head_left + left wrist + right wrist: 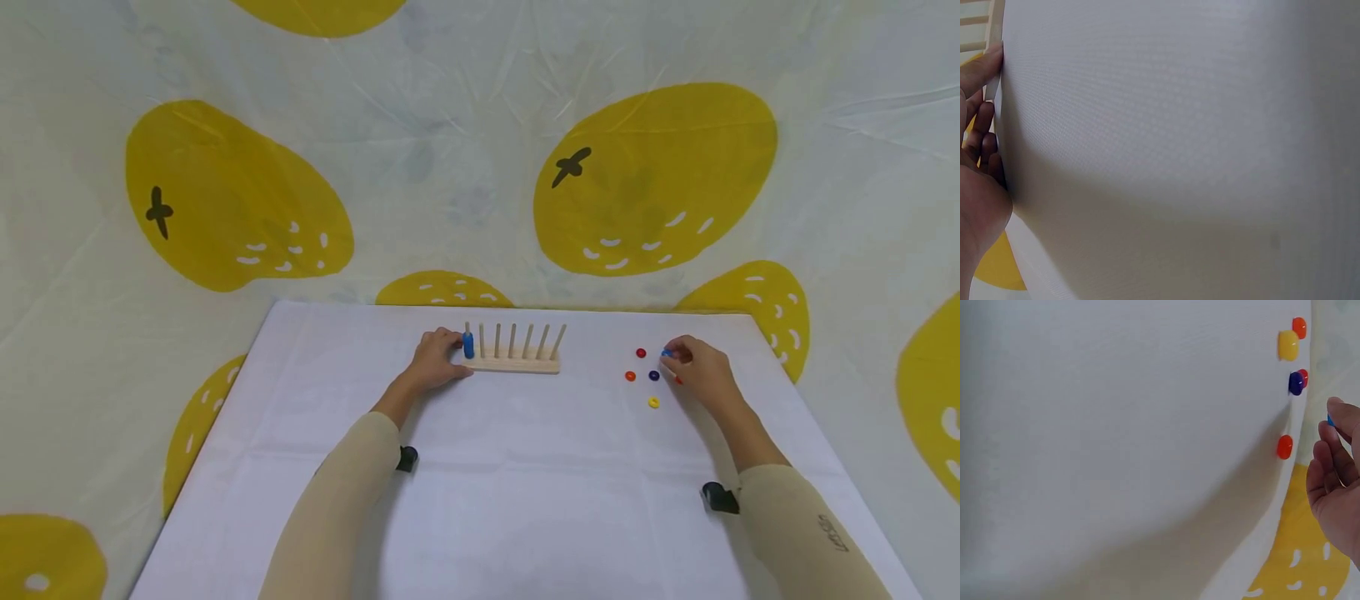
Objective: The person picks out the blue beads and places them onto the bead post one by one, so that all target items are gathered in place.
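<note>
A wooden peg rack (517, 364) with a row of upright pegs stands toward the back of the table, blue beads (468, 346) stacked on its leftmost peg. My left hand (435, 360) grips the rack's left end, thumb at the front edge of the base and fingers around the far side. In the left wrist view, that thumb (985, 67) lies against the wood. Over on the right, my right hand (703, 369) pinches a small blue bead (667, 354) between thumb and finger; the right wrist view shows the bead (1330, 421) raised off the cloth.
Loose beads lie near my right hand: a red one (641, 353), an orange one (631, 376), a dark blue one (654, 376), a yellow one (654, 402) and another orange one (1285, 447). White cloth (525, 475) covers the table; a patterned curtain (450, 167) hangs behind.
</note>
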`<move>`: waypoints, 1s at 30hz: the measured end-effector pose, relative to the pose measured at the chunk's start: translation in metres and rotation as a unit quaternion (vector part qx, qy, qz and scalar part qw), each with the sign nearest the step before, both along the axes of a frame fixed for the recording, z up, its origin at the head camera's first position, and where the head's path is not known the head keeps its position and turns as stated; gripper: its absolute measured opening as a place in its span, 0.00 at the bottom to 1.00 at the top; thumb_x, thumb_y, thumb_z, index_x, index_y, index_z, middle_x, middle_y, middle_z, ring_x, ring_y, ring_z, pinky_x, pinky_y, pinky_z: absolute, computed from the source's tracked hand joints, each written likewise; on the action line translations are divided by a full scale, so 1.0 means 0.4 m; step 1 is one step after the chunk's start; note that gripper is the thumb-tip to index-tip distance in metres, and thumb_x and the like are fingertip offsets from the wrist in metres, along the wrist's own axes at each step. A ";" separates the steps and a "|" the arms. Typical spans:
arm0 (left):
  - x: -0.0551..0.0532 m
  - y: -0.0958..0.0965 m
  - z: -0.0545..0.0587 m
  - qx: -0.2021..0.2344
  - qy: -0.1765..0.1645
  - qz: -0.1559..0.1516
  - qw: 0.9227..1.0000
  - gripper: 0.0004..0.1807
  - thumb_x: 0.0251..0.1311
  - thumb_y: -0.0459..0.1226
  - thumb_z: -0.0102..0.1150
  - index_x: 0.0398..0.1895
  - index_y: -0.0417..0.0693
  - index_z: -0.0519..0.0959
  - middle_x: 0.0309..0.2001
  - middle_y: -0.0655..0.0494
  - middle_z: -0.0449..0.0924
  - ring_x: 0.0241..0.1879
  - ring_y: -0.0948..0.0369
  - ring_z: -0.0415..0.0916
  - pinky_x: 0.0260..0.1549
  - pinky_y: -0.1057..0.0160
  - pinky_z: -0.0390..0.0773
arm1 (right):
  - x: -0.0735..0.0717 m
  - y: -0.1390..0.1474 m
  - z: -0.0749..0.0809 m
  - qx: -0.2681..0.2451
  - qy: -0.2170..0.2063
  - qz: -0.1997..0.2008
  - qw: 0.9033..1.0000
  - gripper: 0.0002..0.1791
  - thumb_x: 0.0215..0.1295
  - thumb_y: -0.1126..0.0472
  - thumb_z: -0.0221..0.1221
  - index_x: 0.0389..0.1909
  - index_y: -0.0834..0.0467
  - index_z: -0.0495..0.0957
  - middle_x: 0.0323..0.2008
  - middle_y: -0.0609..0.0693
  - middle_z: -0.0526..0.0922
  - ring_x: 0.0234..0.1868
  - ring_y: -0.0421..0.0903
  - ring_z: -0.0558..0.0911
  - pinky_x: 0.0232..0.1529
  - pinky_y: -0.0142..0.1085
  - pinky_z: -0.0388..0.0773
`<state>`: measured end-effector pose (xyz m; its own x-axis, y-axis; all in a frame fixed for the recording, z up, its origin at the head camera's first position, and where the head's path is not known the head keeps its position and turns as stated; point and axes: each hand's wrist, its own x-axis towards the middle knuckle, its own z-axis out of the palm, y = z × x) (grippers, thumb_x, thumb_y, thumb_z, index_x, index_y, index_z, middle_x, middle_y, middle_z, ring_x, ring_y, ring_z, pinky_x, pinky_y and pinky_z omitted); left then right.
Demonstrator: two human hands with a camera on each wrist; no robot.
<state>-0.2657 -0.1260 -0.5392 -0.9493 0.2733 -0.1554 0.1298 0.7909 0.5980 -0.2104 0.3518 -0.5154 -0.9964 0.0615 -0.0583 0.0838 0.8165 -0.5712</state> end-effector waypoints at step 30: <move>0.005 -0.006 0.002 0.010 0.025 -0.016 1.000 0.36 0.56 0.45 0.77 0.67 0.41 0.76 0.60 0.48 0.76 0.64 0.48 0.65 0.68 0.51 0.67 | -0.087 -0.260 0.203 -0.013 0.171 0.166 0.971 0.11 0.70 0.61 0.66 0.49 0.60 0.82 0.38 0.53 0.85 0.40 0.49 0.81 0.43 0.34 0.78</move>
